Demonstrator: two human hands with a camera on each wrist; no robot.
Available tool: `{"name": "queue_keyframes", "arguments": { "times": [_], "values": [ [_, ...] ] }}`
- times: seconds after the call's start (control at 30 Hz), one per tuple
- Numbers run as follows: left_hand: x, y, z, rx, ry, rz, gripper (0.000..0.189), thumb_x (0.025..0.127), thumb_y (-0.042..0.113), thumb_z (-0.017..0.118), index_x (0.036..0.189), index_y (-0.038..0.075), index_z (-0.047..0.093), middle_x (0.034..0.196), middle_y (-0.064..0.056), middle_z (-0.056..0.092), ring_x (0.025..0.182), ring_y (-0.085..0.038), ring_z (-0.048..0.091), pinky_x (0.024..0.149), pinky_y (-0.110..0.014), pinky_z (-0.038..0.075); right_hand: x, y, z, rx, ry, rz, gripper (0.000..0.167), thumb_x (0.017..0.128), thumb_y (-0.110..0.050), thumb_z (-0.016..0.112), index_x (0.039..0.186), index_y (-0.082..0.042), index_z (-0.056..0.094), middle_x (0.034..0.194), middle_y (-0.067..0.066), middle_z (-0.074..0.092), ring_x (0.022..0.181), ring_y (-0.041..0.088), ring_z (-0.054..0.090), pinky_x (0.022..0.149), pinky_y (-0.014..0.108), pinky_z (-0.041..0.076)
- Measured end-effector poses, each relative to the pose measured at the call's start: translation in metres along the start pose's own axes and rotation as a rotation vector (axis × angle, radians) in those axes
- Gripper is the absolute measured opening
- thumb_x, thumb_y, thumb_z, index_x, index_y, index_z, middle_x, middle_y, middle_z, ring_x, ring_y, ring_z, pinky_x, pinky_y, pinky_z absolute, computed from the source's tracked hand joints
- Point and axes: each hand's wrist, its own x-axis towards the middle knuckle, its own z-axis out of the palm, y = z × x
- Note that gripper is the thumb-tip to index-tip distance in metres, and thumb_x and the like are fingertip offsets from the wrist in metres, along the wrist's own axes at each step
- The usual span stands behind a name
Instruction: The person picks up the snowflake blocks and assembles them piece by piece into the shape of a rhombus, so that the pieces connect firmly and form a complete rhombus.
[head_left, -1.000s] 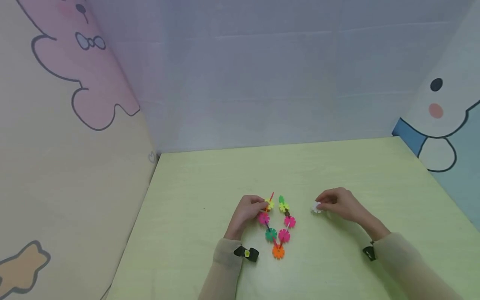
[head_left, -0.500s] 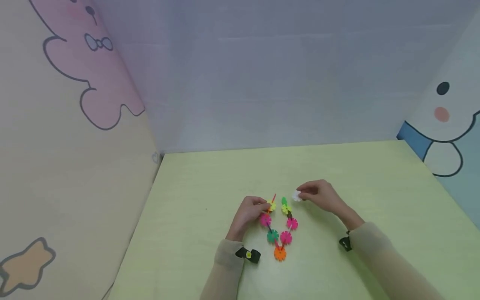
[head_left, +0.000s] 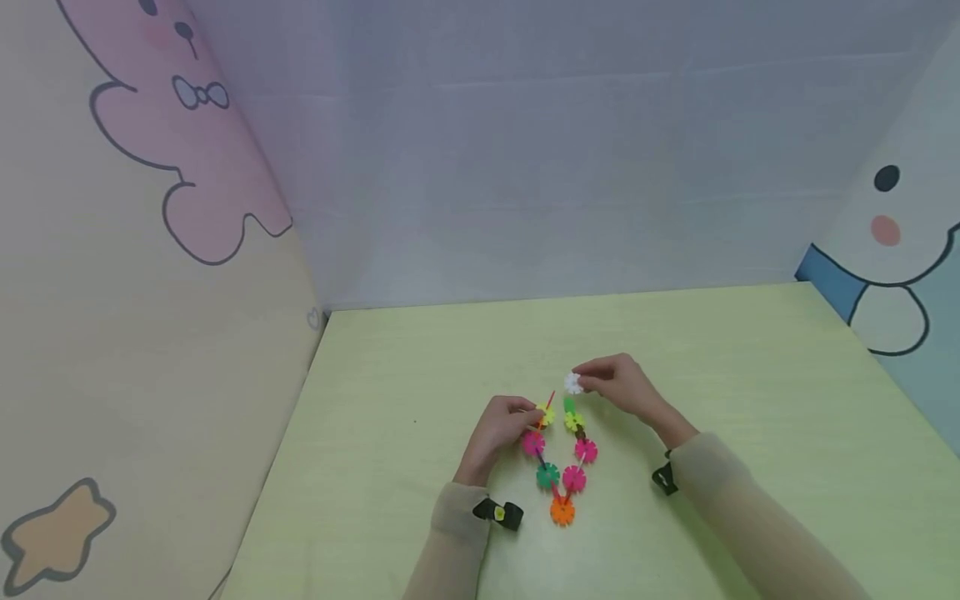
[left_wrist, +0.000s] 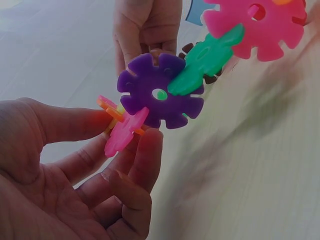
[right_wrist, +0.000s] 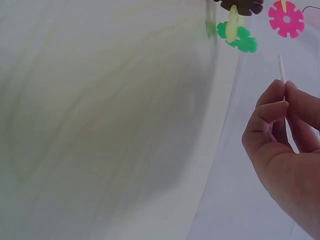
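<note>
A chain of notched snowflake building discs hangs in a V in the head view, with an orange disc [head_left: 562, 512] at its bottom. My left hand [head_left: 501, 429] pinches the chain's left arm near a yellow disc [head_left: 548, 416]. In the left wrist view, thumb and fingers grip around a pink disc [left_wrist: 122, 135], beside a purple disc [left_wrist: 140, 90] and a teal one [left_wrist: 207, 57]. My right hand [head_left: 622, 387] pinches a white disc [head_left: 572, 383], seen edge-on in the right wrist view. It is just above the green disc [head_left: 568, 405] ending the right arm.
The pale yellow-green table [head_left: 420, 358] spreads around both hands. A plain pale wall [head_left: 525, 183] rises behind it, and cartoon-printed panels stand at left and right. Dark straps [head_left: 498, 513] sit on both wrists.
My right hand has carried the white disc left and a little upward, from well right of the chain to its right arm's end. The left hand keeps its hold in nearly the same place.
</note>
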Motion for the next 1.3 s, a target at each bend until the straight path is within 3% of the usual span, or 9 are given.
{"name": "queue_keyframes", "arguments": {
  "times": [0.37, 1.0, 1.3],
  "values": [
    [0.0, 0.001, 0.0, 0.012, -0.005, 0.006, 0.014, 0.088, 0.018, 0.07, 0.083, 0.005, 0.073, 0.071, 0.0, 0.065, 0.058, -0.011, 0.05, 0.051, -0.024, 0.036, 0.011, -0.009, 0.007, -0.002, -0.012, 0.051, 0.021, 0.093, -0.014, 0.064, 0.11, -0.003, 0.069, 0.097, 0.007, 0.069, 0.084, 0.023, 0.064, 0.071, 0.036, 0.05],
    [0.0, 0.001, -0.001, 0.027, -0.007, -0.014, 0.015, 0.089, 0.021, 0.069, 0.083, 0.007, 0.073, 0.072, 0.0, 0.063, 0.059, -0.013, 0.047, 0.053, -0.025, 0.034, 0.013, -0.015, 0.008, -0.041, -0.056, 0.023, 0.021, 0.092, -0.013, 0.065, 0.109, -0.002, 0.07, 0.099, 0.007, 0.068, 0.082, 0.032, 0.059, 0.069, 0.037, 0.049],
    [0.0, 0.001, -0.003, 0.046, -0.014, -0.015, 0.017, 0.089, 0.023, 0.069, 0.083, 0.008, 0.074, 0.072, 0.001, 0.063, 0.06, -0.013, 0.048, 0.054, -0.025, 0.035, 0.016, -0.015, 0.009, -0.046, -0.083, 0.036, 0.018, 0.093, -0.013, 0.064, 0.106, -0.004, 0.072, 0.098, 0.006, 0.068, 0.084, 0.03, 0.061, 0.07, 0.034, 0.049]
  ]
}}
